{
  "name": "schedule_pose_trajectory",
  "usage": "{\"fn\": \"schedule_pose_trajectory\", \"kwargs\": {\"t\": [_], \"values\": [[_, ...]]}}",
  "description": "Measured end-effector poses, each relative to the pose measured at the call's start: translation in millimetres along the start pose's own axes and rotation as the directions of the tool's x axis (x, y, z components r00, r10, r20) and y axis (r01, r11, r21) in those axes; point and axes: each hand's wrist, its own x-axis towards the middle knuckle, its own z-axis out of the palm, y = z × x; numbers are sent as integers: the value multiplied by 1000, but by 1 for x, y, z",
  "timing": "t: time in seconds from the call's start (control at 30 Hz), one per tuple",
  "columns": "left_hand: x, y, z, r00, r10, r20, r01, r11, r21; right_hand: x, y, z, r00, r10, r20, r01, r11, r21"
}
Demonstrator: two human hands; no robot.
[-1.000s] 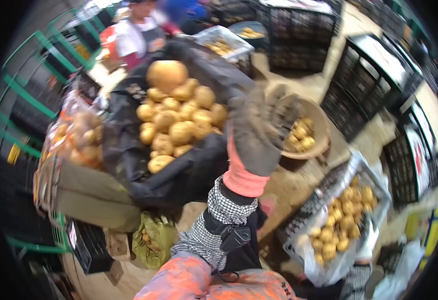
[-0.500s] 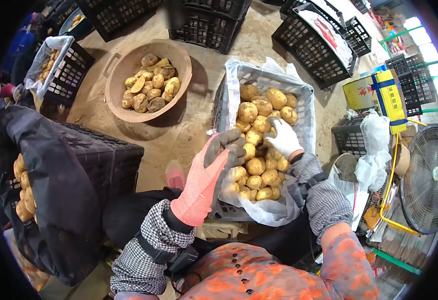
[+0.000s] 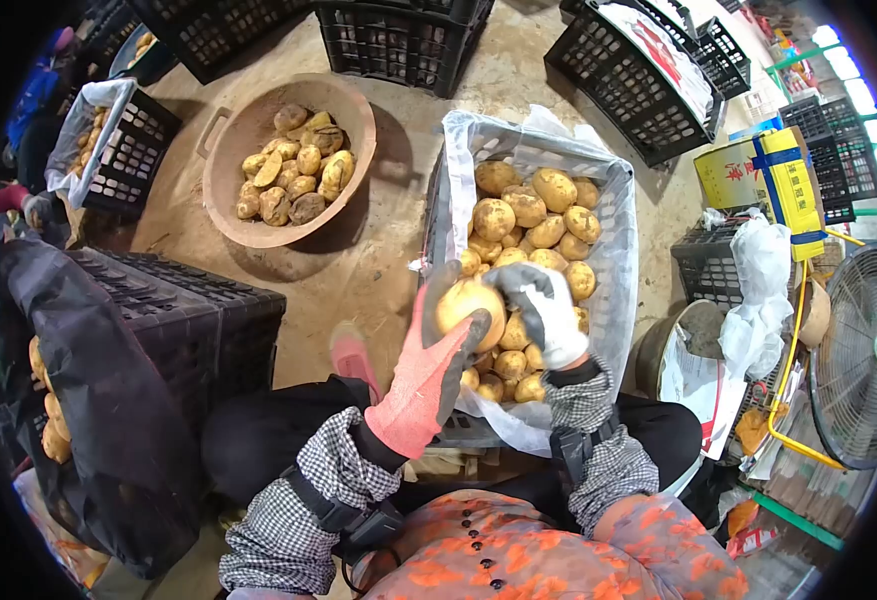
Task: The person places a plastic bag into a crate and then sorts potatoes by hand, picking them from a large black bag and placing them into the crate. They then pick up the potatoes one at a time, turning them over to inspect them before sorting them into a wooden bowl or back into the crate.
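Observation:
My left hand (image 3: 433,360), in a pink glove with grey fingers, grips a large potato (image 3: 471,308) over the near left part of a lined crate (image 3: 613,270). Close beside it on the right is my right hand (image 3: 543,308), in a white and grey glove, its fingers bent with the tips at the potato's upper right side. Whether those fingertips touch the potato is hard to make out. Many loose potatoes (image 3: 525,207) lie in the crate, on its white plastic lining.
A brown basin (image 3: 220,190) of potatoes stands beyond on the left. Black crates (image 3: 403,50) are at the back, with another black crate (image 3: 248,320) at left. On the right are a yellow box (image 3: 793,190) and a fan (image 3: 851,355). People are partly visible far left.
My left hand has closed on a large potato. My right hand has moved from the crate's middle toward my left hand and the potato.

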Motion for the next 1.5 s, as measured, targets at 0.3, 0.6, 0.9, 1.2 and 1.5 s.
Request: {"fn": "schedule_pose_trajectory", "kwargs": {"t": [0.3, 0.6, 0.9, 1.2, 1.5], "values": [[-8, 21, 11, 839, 503, 207, -527, 654, 544, 65, 77, -78, 876, 483, -4, -14, 17, -1000], [2, 11, -9, 966, -23, 257, -6, 994, 111, 66, -62, -83, 777, 481, 405, -451, 875, -176], [-30, 12, 44, 839, -235, 491, 166, 970, 179, -24, -151, -59, 973, 183, 138, -223, 900, 374], [-26, -19, 49, 891, -78, 448, -76, 946, 316, -29, -113, -80, 988, 75, 138, -24, 939, -343], [-30, -4, 43, 878, 64, 474, -478, 166, 863, -15, -145, -64, 954, 183, 238, -125, 963, -239]]}}
